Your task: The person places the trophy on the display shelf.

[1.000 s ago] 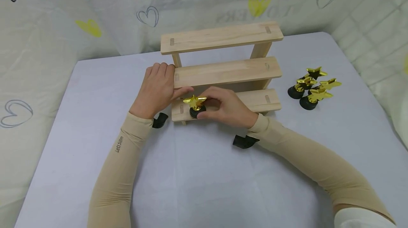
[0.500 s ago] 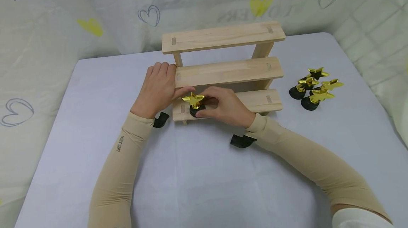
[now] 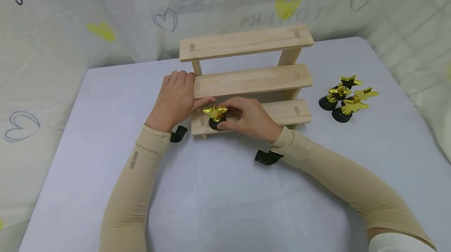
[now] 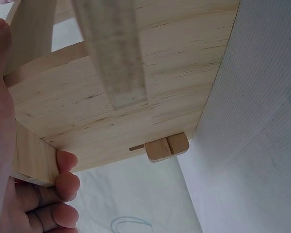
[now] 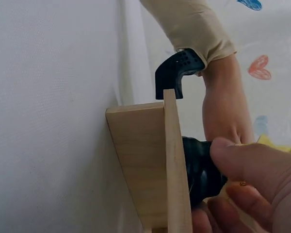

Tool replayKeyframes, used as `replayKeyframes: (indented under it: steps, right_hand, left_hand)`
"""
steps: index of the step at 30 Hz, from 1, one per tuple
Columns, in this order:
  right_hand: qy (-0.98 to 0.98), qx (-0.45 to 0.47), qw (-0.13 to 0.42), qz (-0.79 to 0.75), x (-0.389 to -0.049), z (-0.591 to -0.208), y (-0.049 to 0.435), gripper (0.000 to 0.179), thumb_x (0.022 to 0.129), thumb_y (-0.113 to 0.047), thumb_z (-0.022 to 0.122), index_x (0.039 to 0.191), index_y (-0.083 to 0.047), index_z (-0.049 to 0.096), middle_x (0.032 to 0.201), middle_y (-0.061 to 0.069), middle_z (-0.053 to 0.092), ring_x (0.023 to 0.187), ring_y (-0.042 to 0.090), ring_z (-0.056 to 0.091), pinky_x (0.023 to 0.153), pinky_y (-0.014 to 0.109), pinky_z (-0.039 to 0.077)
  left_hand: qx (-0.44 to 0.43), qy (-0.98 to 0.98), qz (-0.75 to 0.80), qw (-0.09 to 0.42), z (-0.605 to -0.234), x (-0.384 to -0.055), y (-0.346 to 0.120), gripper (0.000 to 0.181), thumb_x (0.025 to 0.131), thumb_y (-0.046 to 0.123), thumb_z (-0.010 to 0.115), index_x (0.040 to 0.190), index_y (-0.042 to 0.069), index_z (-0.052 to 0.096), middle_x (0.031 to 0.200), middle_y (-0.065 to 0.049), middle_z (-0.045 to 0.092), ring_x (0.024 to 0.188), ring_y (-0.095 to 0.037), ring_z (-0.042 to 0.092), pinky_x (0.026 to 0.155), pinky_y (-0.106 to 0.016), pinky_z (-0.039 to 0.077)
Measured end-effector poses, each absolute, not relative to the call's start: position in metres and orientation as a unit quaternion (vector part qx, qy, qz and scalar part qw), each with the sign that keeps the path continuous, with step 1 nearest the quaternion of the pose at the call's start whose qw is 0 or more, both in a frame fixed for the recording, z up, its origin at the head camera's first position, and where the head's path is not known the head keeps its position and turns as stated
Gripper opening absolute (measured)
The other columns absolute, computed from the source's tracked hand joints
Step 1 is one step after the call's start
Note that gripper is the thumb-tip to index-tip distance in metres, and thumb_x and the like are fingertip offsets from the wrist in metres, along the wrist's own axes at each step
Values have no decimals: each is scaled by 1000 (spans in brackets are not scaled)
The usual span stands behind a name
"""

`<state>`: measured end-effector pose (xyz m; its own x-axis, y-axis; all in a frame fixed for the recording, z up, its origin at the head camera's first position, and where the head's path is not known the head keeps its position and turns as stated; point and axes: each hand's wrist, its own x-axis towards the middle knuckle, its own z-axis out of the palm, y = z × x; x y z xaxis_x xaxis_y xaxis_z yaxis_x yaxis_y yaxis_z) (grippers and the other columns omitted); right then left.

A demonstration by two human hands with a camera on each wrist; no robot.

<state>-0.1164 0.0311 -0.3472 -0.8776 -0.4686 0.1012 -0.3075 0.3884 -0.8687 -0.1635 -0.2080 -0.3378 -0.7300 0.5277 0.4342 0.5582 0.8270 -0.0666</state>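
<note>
A small gold star trophy [image 3: 215,113] with a round black base stands at the left end of the lowest step of a three-step wooden shelf [image 3: 251,80]. My right hand [image 3: 251,118] pinches its base from the right, between thumb and fingers. In the right wrist view the black base [image 5: 198,167] sits against the step's board [image 5: 173,155]. At the left end of the middle step, my left hand [image 3: 173,98] grips the board, its thumb pointing toward the trophy. The left wrist view shows the fingertips [image 4: 68,186] curled past the board's end.
Several more gold star trophies [image 3: 350,105] stand in a cluster on the white-covered table [image 3: 225,197], right of the shelf. A pale printed sheet [image 3: 218,1] hangs behind. Black wrist-camera mounts [image 3: 268,157] stick out beneath both wrists.
The trophy's star tips toward me and back again as the right fingers adjust it, with the base staying at the step's left end. The left hand keeps its place on the shelf.
</note>
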Motion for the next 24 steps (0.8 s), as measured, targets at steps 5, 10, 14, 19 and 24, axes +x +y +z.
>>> replayKeyframes:
  steps: [5,10,14,19,24]
  right_hand:
    - [837,-213,77,-498,-114,-347,32,47,80,-12,90,123,-6,72,119,9,74,100,21,75,89,30,61]
    - [834,-206,81,-506,-113,-348,28,42,80,-11,89,119,-5,73,116,11,75,100,21,76,89,29,61]
    - [830,-200,87,-513,-114,-349,25,40,81,-9,88,118,-5,73,117,11,75,101,22,76,89,29,61]
    - [829,-203,79,-515,-115,-351,24,36,82,-10,88,115,-5,74,115,10,75,101,22,76,89,29,61]
    - [823,-204,75,-526,-116,-351,22,34,81,-10,88,112,-6,75,114,10,75,100,21,76,88,29,61]
  left_hand:
    - [-290,-929,-36,226,-339,-164,-208,103,91,85,16,111,-7,58,90,-20,59,81,-37,52,73,-45,42]
    - [-288,-931,-45,222,-339,-163,-208,103,90,86,15,108,-6,58,88,-20,58,81,-37,51,73,-45,42]
    - [-287,-932,-46,217,-340,-163,-208,103,90,86,15,110,-7,57,88,-19,57,81,-36,50,73,-45,42]
    - [-292,-929,-42,223,-341,-164,-209,103,90,85,17,110,-7,57,89,-20,57,81,-36,50,73,-45,41]
    - [-294,-924,-42,239,-343,-166,-209,102,91,85,17,107,-7,58,87,-20,58,79,-35,49,71,-44,41]
